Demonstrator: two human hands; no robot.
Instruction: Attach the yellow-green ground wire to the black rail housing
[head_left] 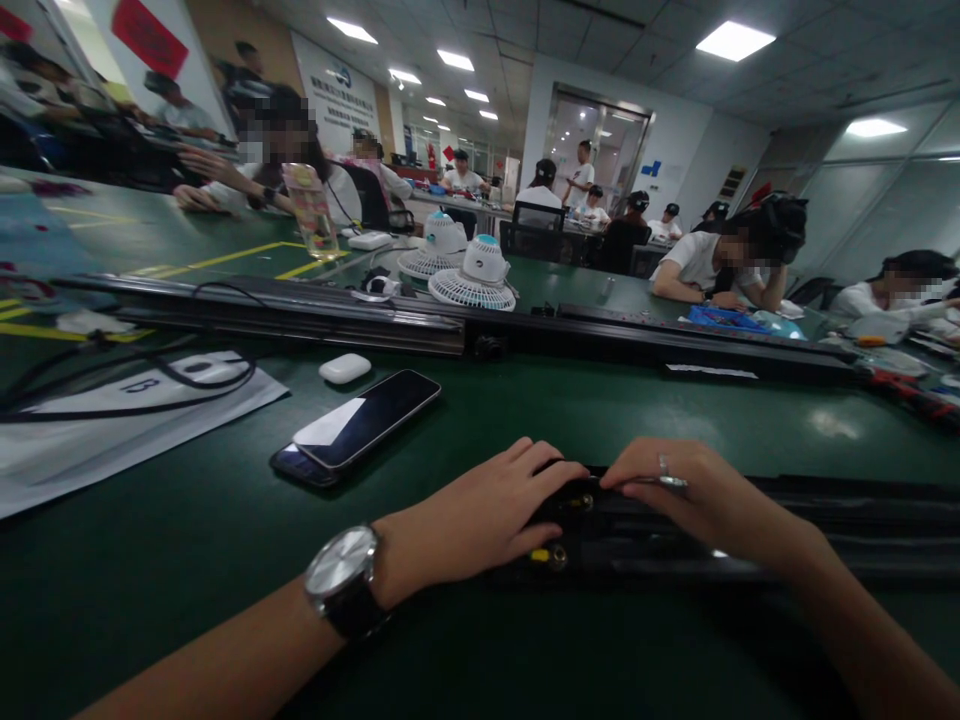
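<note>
A long black bar (840, 505) lies on the green table in front of me, running off to the right. My left hand (487, 510) steadies its left end, fingers over the far side and thumb on the near side. Two small yellow pieces with round metal fittings, such as the near yellow piece (538, 555), show at that end beside my thumb. My right hand (690, 490) is closed in a pinch on a thin silver tool (673, 482), close to my left fingertips. The tool's kind and tip are hidden by the fingers.
Two stacked phones (367, 425) and a white earbud case (345, 369) lie left of my hands. A white paper (217, 420) with black cable is farther left. Long black rails (360, 325) cross the table beyond, with white fans (480, 275) behind. Other people sit around.
</note>
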